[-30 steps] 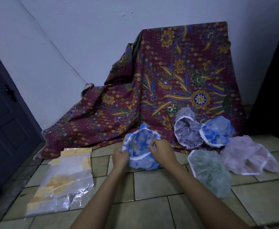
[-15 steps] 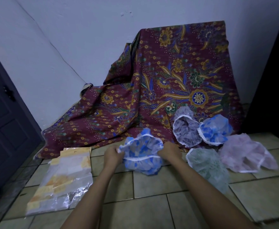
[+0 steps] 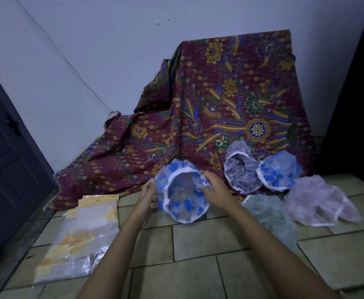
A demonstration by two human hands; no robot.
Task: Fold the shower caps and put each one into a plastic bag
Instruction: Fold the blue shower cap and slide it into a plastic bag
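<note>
My left hand and right hand each pinch opposite rims of the blue-flowered translucent shower cap, opening toward me, above the tiled floor. Clear plastic bags lie at left.

**What my tiled floor carries**

The batik cloth drapes onto it. Off the cloth's left end lie plastic bags; at its right foot, a grey cap, blue cap, pink cap and green cap.
</note>
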